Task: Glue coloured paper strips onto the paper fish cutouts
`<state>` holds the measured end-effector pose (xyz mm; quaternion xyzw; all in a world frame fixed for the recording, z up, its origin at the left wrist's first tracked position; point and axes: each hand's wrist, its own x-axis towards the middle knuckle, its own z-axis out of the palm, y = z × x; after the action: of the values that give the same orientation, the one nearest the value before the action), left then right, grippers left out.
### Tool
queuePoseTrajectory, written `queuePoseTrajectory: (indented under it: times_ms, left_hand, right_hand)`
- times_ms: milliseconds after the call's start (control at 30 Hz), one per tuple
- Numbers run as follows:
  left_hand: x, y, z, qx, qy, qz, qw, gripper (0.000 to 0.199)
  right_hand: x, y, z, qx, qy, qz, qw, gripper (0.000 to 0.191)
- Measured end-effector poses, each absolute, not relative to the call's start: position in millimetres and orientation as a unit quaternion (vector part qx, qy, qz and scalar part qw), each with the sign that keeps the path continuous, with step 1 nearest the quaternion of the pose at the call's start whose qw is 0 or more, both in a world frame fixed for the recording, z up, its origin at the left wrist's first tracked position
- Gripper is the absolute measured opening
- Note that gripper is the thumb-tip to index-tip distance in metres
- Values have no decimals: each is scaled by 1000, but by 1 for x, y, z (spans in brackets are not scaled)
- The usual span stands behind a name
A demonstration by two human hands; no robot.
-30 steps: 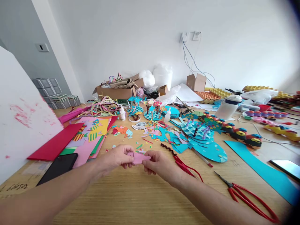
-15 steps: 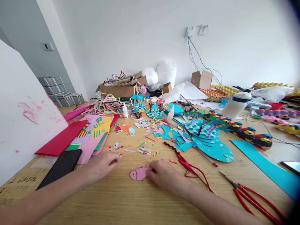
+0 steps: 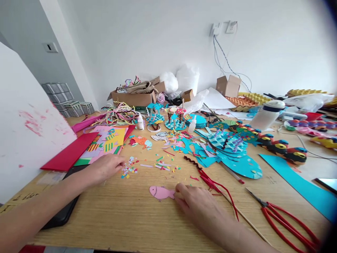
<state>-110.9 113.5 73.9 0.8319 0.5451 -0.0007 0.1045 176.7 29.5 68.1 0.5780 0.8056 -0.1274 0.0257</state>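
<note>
A pink paper fish [image 3: 161, 193] lies flat on the wooden table [image 3: 126, 214], its head toward the left. My right hand [image 3: 193, 198] rests at its tail with bent fingers; a thin wooden stick [image 3: 246, 219] shows beyond the wrist, and whatever is under the fingers is hidden. My left hand [image 3: 109, 167] is closed beside a small heap of coloured paper bits [image 3: 129, 168]; its fingertips are pressed together and what they hold is too small to make out. Red pipe cleaners [image 3: 213, 182] lie to the right of the heap of scraps.
Red-handled scissors [image 3: 285, 225] lie at the right. A black phone [image 3: 61, 211] is under my left forearm. Blue paper discs [image 3: 242, 163], coloured sheets [image 3: 70, 151], glue bottles [image 3: 140, 122] and a cardboard box [image 3: 133, 97] stand or lie farther back.
My left hand has moved away and left, onto the heap of paper bits. My right hand has shifted slightly right, uncovering the fish's tail. The camera view has shifted slightly.
</note>
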Motion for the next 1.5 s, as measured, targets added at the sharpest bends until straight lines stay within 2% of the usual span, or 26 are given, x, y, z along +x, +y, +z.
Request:
queuePoseTrajectory:
  times_ms: [133, 467, 1033, 1300, 1500]
  left_hand:
    - [-113, 104, 66, 829, 544, -40, 122, 13]
    - [-101, 93, 60, 837, 539, -64, 63, 12]
    - [-114, 101, 52, 835, 544, -32, 78, 25]
    - [-111, 95, 71, 827, 555, 20, 88, 22]
    - [-78, 80, 73, 843, 505, 58, 173, 19]
  right_hand:
    - [186, 22, 67, 564, 812, -148, 22, 19]
    - [189, 19, 67, 553, 818, -156, 13, 21]
    - [193, 24, 64, 553, 824, -124, 14, 20]
    - [200, 26, 68, 581, 804, -127, 25, 20]
    - [217, 30, 70, 593, 795, -115, -61, 21]
